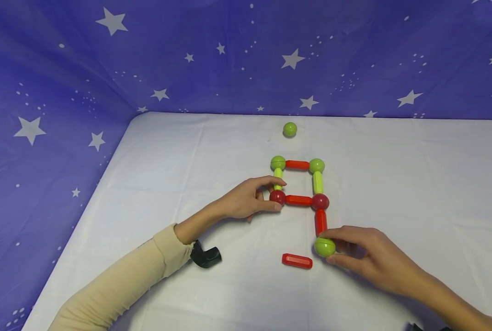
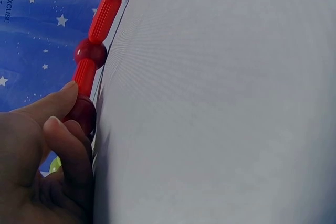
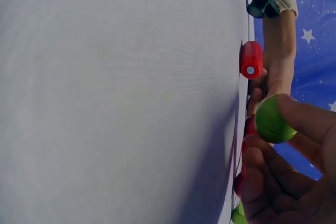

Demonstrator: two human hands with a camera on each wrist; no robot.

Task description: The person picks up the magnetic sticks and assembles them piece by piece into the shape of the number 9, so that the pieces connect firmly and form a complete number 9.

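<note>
A square of rods and balls lies on the white table. Its top corners are green balls [image 1: 277, 162] and its lower ones a left red ball [image 1: 277, 197] and a right red ball [image 1: 320, 202]. My left hand [image 1: 248, 197] grips the left red ball between thumb and fingers. From the right red ball a red rod [image 1: 321, 222] runs toward me. At its near end, my right hand [image 1: 363, 257] pinches a green ball [image 1: 324, 247]; whether ball and rod touch, I cannot tell. A loose red rod [image 3: 251, 60] lies left of that ball.
Another green ball [image 1: 289, 129] sits alone near the table's far edge. Behind the table hangs a blue cloth [image 1: 246, 55] with white stars. A black strap piece [image 1: 206, 255] sticks out by the left sleeve [image 1: 126, 276].
</note>
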